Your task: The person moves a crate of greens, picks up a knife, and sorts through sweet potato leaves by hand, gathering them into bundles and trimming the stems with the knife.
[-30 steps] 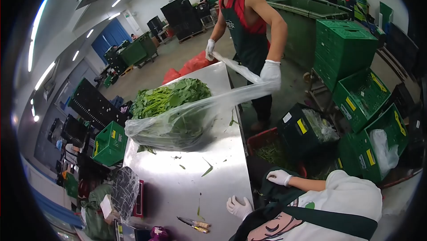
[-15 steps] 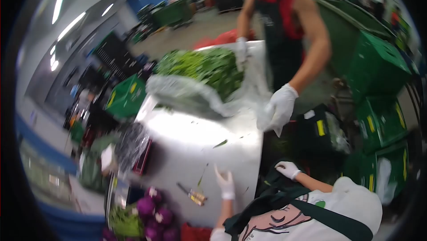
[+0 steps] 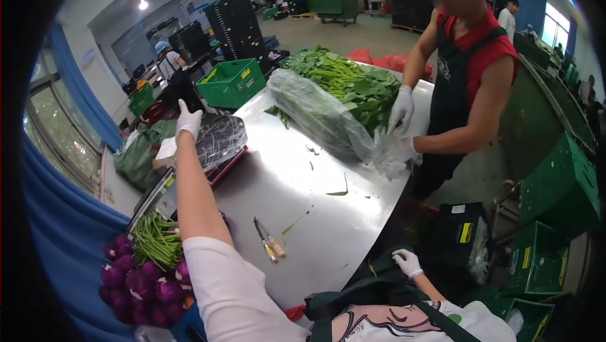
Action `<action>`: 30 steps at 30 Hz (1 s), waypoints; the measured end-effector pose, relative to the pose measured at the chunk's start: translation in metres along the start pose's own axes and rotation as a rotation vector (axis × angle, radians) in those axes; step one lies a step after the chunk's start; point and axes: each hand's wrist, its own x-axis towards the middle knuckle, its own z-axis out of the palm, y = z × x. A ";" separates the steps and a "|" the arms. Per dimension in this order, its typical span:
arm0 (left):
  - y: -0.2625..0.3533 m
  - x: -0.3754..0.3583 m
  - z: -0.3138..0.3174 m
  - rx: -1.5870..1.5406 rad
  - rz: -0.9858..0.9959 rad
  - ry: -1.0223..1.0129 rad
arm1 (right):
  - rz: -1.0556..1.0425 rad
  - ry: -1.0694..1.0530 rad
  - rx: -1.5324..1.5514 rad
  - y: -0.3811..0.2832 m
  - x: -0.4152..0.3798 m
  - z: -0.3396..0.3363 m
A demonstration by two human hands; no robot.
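Note:
My left hand (image 3: 188,121), in a white glove, reaches far out to the left with the fingers spread and holds nothing. It hovers just above a plastic-wrapped scale (image 3: 219,142) and a white packet (image 3: 166,151). My right hand (image 3: 407,262), also gloved, rests on my dark green apron (image 3: 353,291) at the steel table's (image 3: 284,178) near edge, fingers curled. Across the table a co-worker's gloved hands (image 3: 400,110) grip the mouth of a clear plastic bag of leafy greens (image 3: 328,105).
Two small knives (image 3: 269,241) lie on the table near me, among loose leaf scraps. Purple round vegetables (image 3: 139,277) and green stalks (image 3: 154,239) sit at lower left. A green crate (image 3: 230,80) stands behind the table; more green crates (image 3: 558,184) and a black one (image 3: 464,241) are on the right.
My left arm has stretched from the table's near edge out to the scale. The co-worker has pulled the bag of greens closer and gathered its mouth. My view has swung left.

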 end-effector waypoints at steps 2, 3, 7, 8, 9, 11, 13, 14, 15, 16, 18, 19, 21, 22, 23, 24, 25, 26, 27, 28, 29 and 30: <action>0.004 -0.004 -0.008 0.024 0.026 0.022 | 0.003 0.007 -0.039 -0.005 -0.002 -0.002; -0.001 0.000 -0.008 0.039 0.064 0.019 | 0.023 -0.007 -0.045 -0.008 -0.003 -0.002; -0.003 -0.005 -0.019 -0.134 0.083 -0.053 | -0.028 0.026 -0.080 -0.006 0.000 -0.001; -0.022 0.018 -0.013 -0.120 0.098 -0.054 | -0.064 0.037 -0.100 -0.001 -0.003 0.001; -0.046 0.042 -0.008 -0.089 0.106 -0.052 | -0.031 0.013 -0.102 0.000 -0.006 0.001; -0.079 0.080 0.000 -0.036 0.108 -0.020 | 0.043 -0.035 -0.131 -0.016 -0.007 -0.002; -0.076 0.070 -0.006 -0.019 0.063 0.004 | 0.050 -0.043 -0.124 -0.013 -0.006 -0.002; -0.073 0.061 -0.008 -0.014 0.043 0.015 | 0.049 -0.059 -0.121 -0.013 -0.005 -0.001; -0.066 0.047 -0.010 -0.067 -0.016 -0.002 | 0.068 -0.061 -0.106 -0.015 -0.006 -0.001; -0.061 0.039 -0.013 -0.050 -0.022 0.012 | 0.067 -0.062 -0.117 -0.018 -0.004 -0.002; -0.059 0.032 -0.015 -0.014 -0.039 0.033 | 0.071 -0.066 -0.140 -0.020 -0.004 -0.002; -0.064 0.035 -0.015 -0.026 -0.013 0.049 | 0.033 -0.054 -0.144 -0.016 -0.004 0.000; -0.063 0.033 -0.016 -0.001 -0.002 0.061 | 0.062 -0.072 -0.145 -0.025 -0.007 -0.002; -0.063 0.031 -0.017 0.008 0.002 0.070 | 0.071 -0.080 -0.148 -0.030 -0.007 -0.004; -0.065 0.030 -0.017 -0.007 0.005 0.070 | 0.041 -0.079 -0.178 -0.028 -0.006 -0.003; -0.068 0.029 -0.018 -0.021 0.008 0.070 | 0.042 -0.077 -0.182 -0.028 -0.007 -0.001; -0.071 0.028 -0.018 -0.035 0.011 0.071 | 0.042 -0.077 -0.187 -0.028 -0.006 0.000; -0.073 0.028 -0.018 -0.050 0.004 0.071 | 0.042 -0.076 -0.193 -0.029 -0.007 0.000; -0.076 0.028 -0.017 -0.062 -0.003 0.068 | 0.023 -0.070 -0.173 -0.031 -0.007 0.000; -0.080 0.027 -0.014 -0.073 -0.012 0.064 | 0.018 -0.068 -0.171 -0.032 -0.008 0.001; -0.085 0.029 -0.008 -0.123 0.030 0.046 | 0.015 -0.069 -0.171 -0.036 -0.010 0.001; -0.076 0.013 -0.003 -0.277 0.131 0.008 | 0.013 -0.073 -0.172 -0.038 -0.012 -0.001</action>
